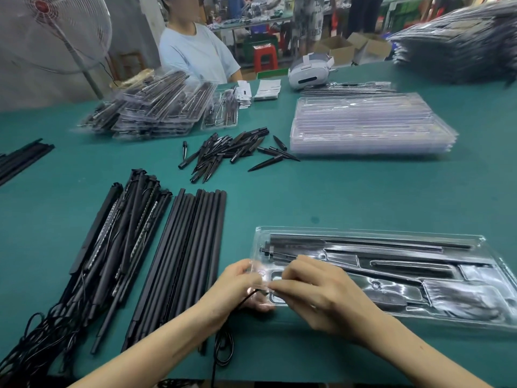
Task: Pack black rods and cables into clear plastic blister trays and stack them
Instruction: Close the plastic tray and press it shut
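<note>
**benchguy:** Big green table [363,191], stack of empty clear trays [369,127] far right, packed ones piled far left [151,107]. Row of black rods [184,261] near left, next to the cabled bundle [112,247].

**packer22:** Where's the tray being filled?

**benchguy:** Blister tray [391,275] lies flat, front right, rods already seated in it. Left hand [237,287] grips its left end; right hand [316,292] pinches a thin black cable [223,340] right at that corner. The cable trails down to a loop by the table edge.
</note>
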{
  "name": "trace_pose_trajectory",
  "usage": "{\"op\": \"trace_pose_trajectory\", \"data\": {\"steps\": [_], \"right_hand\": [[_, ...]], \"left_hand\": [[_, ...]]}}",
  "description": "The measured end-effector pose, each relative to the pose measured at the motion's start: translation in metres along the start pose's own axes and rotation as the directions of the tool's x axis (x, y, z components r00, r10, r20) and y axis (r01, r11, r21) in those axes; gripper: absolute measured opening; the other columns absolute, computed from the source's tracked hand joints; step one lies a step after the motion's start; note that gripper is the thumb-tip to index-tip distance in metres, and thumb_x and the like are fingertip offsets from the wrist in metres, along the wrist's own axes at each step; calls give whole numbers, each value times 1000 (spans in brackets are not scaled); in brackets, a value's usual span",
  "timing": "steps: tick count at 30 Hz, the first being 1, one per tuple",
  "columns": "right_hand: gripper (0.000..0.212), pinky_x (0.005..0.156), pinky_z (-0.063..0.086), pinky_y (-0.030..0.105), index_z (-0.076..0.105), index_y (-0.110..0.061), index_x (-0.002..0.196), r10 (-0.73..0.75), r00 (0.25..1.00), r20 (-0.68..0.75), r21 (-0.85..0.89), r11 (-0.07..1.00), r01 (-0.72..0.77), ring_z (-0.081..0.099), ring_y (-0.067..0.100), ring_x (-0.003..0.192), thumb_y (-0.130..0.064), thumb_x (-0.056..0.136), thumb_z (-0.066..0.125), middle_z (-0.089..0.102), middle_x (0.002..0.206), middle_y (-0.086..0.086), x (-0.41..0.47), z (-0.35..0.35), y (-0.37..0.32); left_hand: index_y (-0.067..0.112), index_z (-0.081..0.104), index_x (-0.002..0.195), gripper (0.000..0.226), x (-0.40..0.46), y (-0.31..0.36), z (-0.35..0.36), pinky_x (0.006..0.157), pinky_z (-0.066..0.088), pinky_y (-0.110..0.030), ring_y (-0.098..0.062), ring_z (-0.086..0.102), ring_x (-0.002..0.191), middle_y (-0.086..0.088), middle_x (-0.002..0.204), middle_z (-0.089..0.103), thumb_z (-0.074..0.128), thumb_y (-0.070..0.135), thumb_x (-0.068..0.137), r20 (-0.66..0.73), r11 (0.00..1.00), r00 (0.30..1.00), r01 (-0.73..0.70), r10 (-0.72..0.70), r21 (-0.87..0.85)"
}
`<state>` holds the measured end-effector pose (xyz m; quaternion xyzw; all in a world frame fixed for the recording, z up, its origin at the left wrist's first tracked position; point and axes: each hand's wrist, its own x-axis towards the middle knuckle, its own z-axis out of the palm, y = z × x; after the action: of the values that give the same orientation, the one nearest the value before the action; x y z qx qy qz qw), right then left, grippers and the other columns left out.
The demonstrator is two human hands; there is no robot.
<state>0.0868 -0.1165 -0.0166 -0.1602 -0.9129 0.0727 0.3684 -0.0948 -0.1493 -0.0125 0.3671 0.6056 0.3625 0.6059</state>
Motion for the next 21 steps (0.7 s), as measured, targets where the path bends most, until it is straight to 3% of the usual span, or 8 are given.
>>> {"op": "trace_pose_trajectory", "data": {"steps": [2,3,5,6,9,12,16,21], "right_hand": [[12,60,38,23,74,-5,93,10,1000,-8,4,1000,-10,48,20,63,-7,87,64,58,74,6,1,0,1],[10,60,39,24,74,-4,92,12,1000,-6,0,1000,-12,48,20,62,-6,86,66,59,74,6,0,1,1],[9,58,41,26,74,-4,91,7,1000,10,-19,1000,-6,49,21,62,-6,83,70,60,75,6,-1,3,1],[8,57,41,26,73,-4,90,3,1000,18,-27,1000,-3,49,21,61,-6,83,70,60,75,6,-1,5,1],[10,58,39,25,73,-5,91,4,1000,17,-21,1000,-4,49,21,62,-9,86,65,60,75,6,-2,6,3],[10,56,40,26,72,-6,95,14,1000,10,-3,1000,-14,49,21,63,-7,86,67,58,75,6,-1,6,5],[21,56,40,26,63,-13,106,1,1000,10,18,1000,-1,47,20,62,-6,86,67,58,74,6,0,8,3],[17,59,38,23,71,-8,102,8,1000,9,10,1000,-8,47,21,62,-10,89,60,58,74,6,2,5,2]], "left_hand": [[8,45,110,37,-5,-4,-4,61,53,-26,-17,58,61,-11,93,54,59,2,77,-102,994,991,-82,90,78],[15,45,109,36,-9,-7,-10,65,50,-19,-13,57,66,-5,98,54,62,5,79,-160,953,967,-151,197,262],[26,53,100,25,-18,-13,-23,73,41,-12,-4,54,81,8,99,51,69,17,83,-111,728,895,-274,433,629],[31,58,96,18,-23,-15,-28,77,39,-12,-3,52,87,14,97,49,69,23,85,-35,625,870,-324,491,710],[37,62,105,17,-29,-25,-35,86,37,-16,-1,49,93,20,95,45,63,32,89,142,455,832,-427,537,781],[45,52,115,26,-26,-29,-34,87,32,-23,1,43,94,20,94,45,47,49,90,236,225,795,-419,559,880],[45,48,118,29,-23,-28,-32,85,30,-25,-3,43,91,18,92,44,43,52,91,251,166,796,-399,550,902],[42,48,117,40,-21,-26,-31,79,30,-25,-4,40,84,17,89,45,50,64,83,320,-32,741,-374,590,927]]}}
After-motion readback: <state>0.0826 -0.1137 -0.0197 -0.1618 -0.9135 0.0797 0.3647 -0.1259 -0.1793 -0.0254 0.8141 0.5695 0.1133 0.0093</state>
